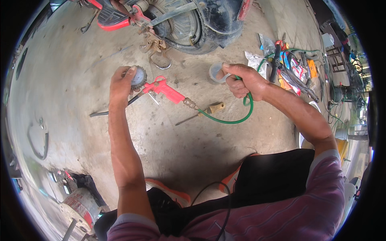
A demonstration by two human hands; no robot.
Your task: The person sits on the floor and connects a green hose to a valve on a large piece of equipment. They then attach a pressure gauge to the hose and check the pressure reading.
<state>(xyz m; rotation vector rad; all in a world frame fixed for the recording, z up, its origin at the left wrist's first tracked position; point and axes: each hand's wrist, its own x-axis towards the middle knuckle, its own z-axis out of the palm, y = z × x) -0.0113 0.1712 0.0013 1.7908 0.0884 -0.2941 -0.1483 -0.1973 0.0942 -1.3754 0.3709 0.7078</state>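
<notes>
My left hand (121, 82) is closed around a round gauge (139, 77) with a pale bluish face and a ridged black rim. Beside it, a red tyre inflator gun (169, 91) has a short black hose (132, 99) at one end and a brass coupling (189, 103) at the other. From that coupling a green air hose (231, 121) curves up to my right hand (248, 82). Thumb and fingers there pinch a clear round plastic cup (217, 72); whether they also grip the hose, I cannot tell. Below lies a screwdriver (201, 113) with a yellowish handle.
A dirty motorbike wheel (181, 26) and red bodywork stand at the top. Tools, packets and a black tube (299, 82) clutter the right. On the left lies a curved hose piece (39, 150), with a worn cylindrical drum (81, 207) by a floor hole lower down.
</notes>
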